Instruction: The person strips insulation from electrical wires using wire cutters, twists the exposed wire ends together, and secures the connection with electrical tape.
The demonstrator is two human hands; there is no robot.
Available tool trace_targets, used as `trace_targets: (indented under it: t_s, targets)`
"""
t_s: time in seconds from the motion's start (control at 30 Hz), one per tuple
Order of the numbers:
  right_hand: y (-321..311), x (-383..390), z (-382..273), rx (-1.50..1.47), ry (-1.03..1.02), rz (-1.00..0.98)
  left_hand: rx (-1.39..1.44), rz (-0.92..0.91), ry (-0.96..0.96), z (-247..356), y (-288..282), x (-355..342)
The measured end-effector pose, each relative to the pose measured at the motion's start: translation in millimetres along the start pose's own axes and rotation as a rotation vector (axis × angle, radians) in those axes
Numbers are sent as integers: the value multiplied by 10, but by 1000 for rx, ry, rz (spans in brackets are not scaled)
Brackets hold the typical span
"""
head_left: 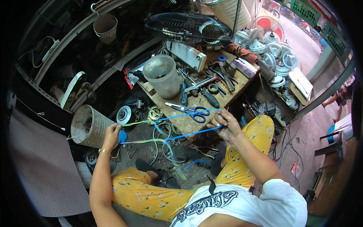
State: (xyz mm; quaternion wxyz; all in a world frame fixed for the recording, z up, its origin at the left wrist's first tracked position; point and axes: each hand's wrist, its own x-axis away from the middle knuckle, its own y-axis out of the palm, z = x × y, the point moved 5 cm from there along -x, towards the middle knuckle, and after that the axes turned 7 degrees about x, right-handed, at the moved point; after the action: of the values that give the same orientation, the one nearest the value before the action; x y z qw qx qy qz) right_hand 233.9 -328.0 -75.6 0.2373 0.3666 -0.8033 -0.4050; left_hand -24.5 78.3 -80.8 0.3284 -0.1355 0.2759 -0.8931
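My left hand [110, 137], closed, grips the ends of thin yellow-green cords [137, 123], with a small blue lump [122, 136] beside its fingers. On the right, the fingers of my right hand [229, 128] are pinched on a blue cord [196, 134] that runs in two strands. The cords stretch between both hands above the floor and the bench's near edge, and loose ends hang blurred below them. Blue-handled scissors [188, 109] lie partly spread on the wooden bench [223, 102], just behind the upper strand.
A translucent bucket [162, 75] stands on the bench near pliers, screwdrivers and a tape roll [213, 89]. A black fan guard [189, 26] is behind. White plastic parts [278, 56] are heaped at right. A woven basket [85, 126] sits left, and metal parts litter the floor.
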Motion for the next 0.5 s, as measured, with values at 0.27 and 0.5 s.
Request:
trace_targets:
  t_s: [0.27, 0.5]
  targets:
    - [-668, 364, -1226, 822, 235, 88, -253, -17, 91, -501, -327, 71]
    - [-1183, 1083, -3228, 1114, -264, 798, -567, 74, 33, -743, -748, 561]
